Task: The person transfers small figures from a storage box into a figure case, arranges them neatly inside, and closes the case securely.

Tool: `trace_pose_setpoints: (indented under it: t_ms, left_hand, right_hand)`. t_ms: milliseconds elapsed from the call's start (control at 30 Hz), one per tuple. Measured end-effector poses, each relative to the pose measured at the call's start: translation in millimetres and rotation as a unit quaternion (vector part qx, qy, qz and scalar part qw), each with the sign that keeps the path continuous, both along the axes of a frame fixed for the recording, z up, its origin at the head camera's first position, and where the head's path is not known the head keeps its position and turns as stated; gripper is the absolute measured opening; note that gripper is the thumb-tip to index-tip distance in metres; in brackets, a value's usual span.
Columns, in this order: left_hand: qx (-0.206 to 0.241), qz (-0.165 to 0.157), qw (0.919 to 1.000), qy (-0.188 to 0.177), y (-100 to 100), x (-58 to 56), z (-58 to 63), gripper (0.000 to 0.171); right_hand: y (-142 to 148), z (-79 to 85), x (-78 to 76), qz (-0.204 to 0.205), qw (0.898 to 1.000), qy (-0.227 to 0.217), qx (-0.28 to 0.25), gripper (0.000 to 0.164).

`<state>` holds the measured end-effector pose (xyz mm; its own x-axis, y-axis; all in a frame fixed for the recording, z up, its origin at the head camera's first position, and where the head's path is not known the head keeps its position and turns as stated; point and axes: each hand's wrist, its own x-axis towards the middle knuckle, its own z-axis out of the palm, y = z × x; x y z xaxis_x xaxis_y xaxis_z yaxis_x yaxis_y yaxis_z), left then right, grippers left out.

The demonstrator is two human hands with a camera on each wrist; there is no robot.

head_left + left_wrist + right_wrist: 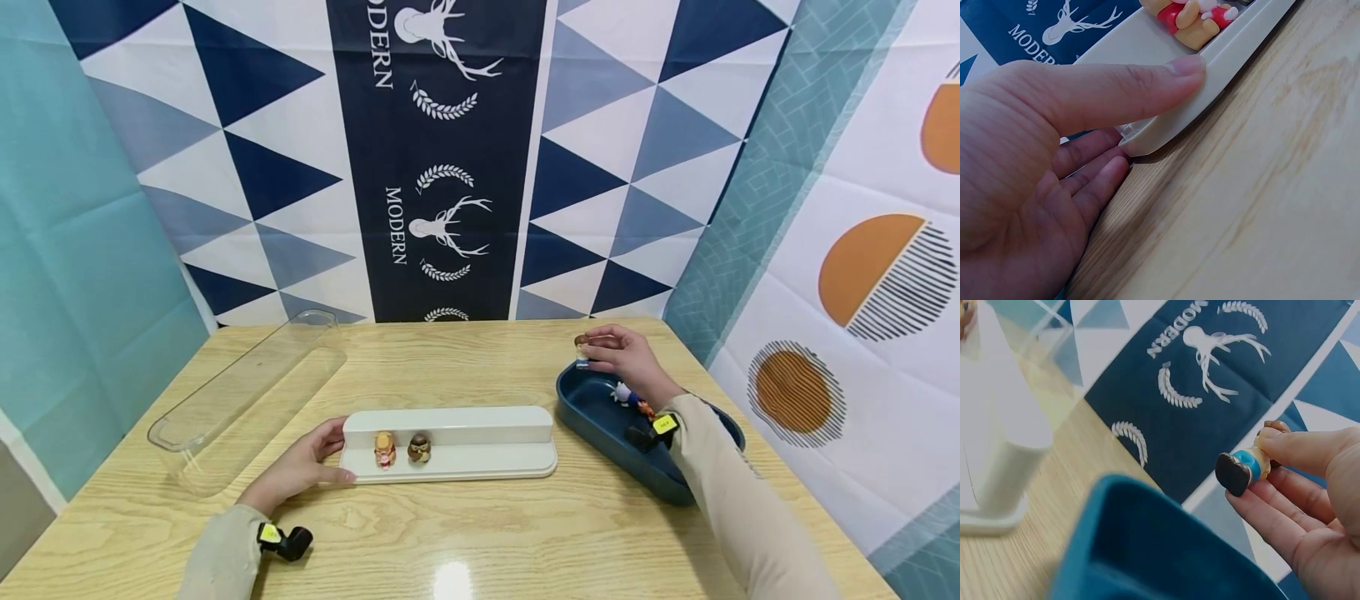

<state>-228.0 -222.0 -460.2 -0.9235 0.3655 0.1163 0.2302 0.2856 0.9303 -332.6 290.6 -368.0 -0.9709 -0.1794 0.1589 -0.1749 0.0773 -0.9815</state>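
Note:
A white two-level display stand lies across the middle of the table. My left hand holds its left end, thumb on the front edge and the other fingers around the end. On its lower step stand a yellow bear figurine in red and a brown owl figurine. Over the far end of a dark blue bin, my right hand pinches a small figurine with brown hair, blue bottoms and dark soles. Its face is turned away in the right wrist view.
Inside the bin lies another figurine, white-haired with blue and orange parts, partly hidden by the right wrist. A long transparent cover rests on the table at the left. Patterned cloths hang behind the table and along its sides.

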Motion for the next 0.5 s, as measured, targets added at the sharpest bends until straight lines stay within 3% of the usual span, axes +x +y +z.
trace_pose_setpoints:
  t_ms: [500]
  left_hand:
    - [0.000, -0.002, 1.0000, -0.003, -0.2, 1.0, 1.1, 0.089]
  right_hand:
    - [-36.4, 0.7, 13.6, 0.060, 0.995, -0.007, -0.085, 0.031]
